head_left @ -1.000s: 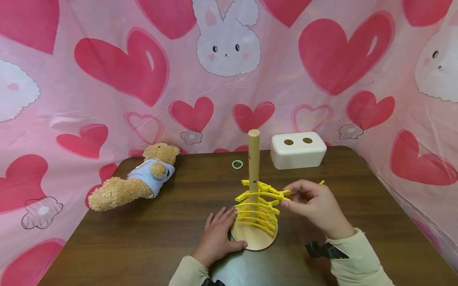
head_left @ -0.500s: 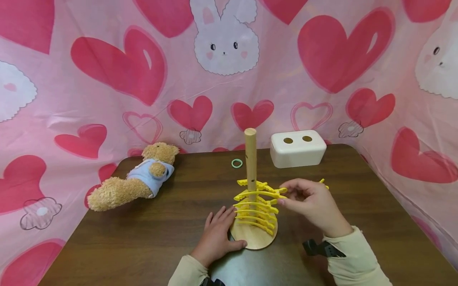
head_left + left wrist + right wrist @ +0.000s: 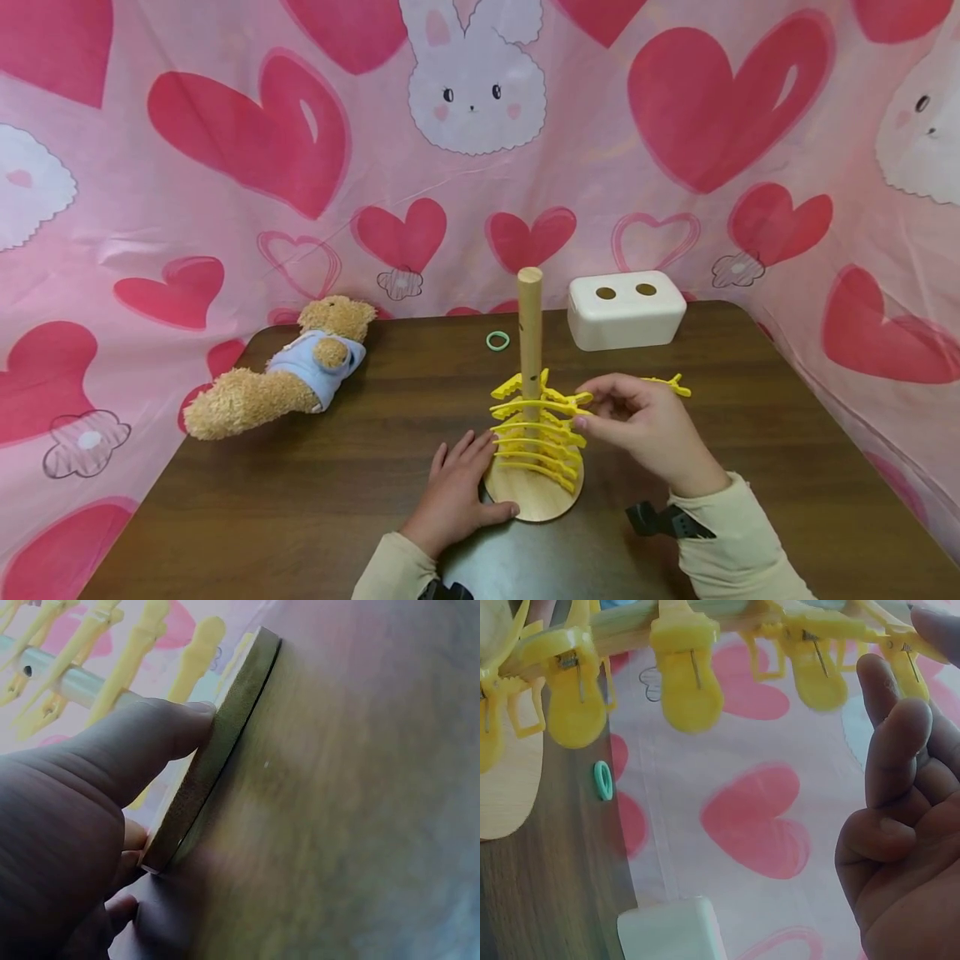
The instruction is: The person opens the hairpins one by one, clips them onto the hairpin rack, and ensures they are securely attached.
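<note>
A wooden post [image 3: 530,317] stands on a round wooden base [image 3: 534,500] near the table's front. Several yellow clips [image 3: 536,442] are clamped up its lower half. My left hand [image 3: 472,479] lies flat on the table, its thumb [image 3: 142,742] pressing the base's rim [image 3: 225,750]. My right hand [image 3: 588,412] pinches the end of the upper clip [image 3: 566,406] at the post's right side; in the right wrist view its fingers [image 3: 892,735] sit under the row of clips [image 3: 686,675]. Another yellow clip [image 3: 670,383] shows just behind that hand; whether it is held I cannot tell.
A teddy bear [image 3: 285,375] in a blue top lies at the table's left. A small green ring [image 3: 497,340] lies behind the post, and a white box [image 3: 626,310] with two holes stands at the back right. Pink heart cloth hangs around the table.
My right hand has shifted slightly left toward the post, and the topmost clip now tilts up on the post's left side. The left hand has stayed put.
</note>
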Available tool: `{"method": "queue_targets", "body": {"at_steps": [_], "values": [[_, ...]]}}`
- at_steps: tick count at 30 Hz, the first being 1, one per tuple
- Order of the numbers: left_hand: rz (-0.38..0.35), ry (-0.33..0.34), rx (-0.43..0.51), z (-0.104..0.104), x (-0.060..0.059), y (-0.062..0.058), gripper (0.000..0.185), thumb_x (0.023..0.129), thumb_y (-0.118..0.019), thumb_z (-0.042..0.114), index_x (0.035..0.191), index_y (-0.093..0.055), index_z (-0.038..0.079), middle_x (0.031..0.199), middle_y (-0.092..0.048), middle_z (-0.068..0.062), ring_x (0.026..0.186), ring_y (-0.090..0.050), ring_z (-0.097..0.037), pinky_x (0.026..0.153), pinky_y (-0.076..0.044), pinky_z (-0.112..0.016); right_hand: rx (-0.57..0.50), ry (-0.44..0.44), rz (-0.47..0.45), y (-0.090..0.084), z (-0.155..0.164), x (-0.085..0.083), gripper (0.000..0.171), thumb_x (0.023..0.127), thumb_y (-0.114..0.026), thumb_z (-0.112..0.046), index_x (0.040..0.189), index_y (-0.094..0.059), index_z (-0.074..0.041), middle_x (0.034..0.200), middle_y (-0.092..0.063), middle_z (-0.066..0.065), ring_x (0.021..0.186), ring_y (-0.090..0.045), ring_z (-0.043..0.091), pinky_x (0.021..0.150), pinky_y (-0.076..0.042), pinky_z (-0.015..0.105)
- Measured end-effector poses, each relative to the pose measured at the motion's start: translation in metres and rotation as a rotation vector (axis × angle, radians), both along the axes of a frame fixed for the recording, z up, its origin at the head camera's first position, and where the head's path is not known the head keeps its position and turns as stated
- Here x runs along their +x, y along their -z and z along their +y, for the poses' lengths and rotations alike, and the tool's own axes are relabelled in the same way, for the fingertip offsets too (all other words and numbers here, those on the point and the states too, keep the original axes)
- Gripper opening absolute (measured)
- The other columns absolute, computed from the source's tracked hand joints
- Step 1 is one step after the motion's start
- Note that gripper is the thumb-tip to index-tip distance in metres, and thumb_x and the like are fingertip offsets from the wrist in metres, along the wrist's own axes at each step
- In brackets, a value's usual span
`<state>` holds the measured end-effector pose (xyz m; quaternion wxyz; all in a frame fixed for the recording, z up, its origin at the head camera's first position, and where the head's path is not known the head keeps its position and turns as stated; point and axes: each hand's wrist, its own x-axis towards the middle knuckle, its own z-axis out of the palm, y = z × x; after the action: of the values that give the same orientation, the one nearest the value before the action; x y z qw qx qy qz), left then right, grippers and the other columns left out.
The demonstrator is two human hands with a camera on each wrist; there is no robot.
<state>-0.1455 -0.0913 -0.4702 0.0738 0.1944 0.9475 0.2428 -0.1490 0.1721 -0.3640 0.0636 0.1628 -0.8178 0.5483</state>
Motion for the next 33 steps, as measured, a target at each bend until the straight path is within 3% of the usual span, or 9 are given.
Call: {"method": "queue_targets", "body": {"at_steps": [19,33], "values": [[0.006,0.009,0.006,-0.0026,-0.0001,0.0044,0.096,0.069,-0.059,0.073,0.144,-0.037,0.016,0.15,-0.03,0.004,0.14,-0.017,-0.026,0.107,-0.003,-0.059,0.018,0.005,-0.011,0.0008,0.0017,0.0002,0.032,0.074,-0.078,-0.03,0.103,-0.066,-0.021,0.074,-0.058,0.002,0.064,-0.051,0.019,0.05,-0.044,0.027],[0.013,0.0,0.013,-0.0016,0.0003,0.0032,0.098,0.067,-0.061,0.073,0.143,-0.039,0.016,0.149,-0.032,0.003,0.139,-0.018,-0.027,0.107,-0.003,-0.058,0.088,0.009,0.035,0.0024,0.0005,0.0003,0.021,0.072,-0.08,-0.033,0.089,-0.069,-0.028,0.068,-0.057,-0.003,0.061,-0.051,0.016,0.048,-0.042,0.026]]}}
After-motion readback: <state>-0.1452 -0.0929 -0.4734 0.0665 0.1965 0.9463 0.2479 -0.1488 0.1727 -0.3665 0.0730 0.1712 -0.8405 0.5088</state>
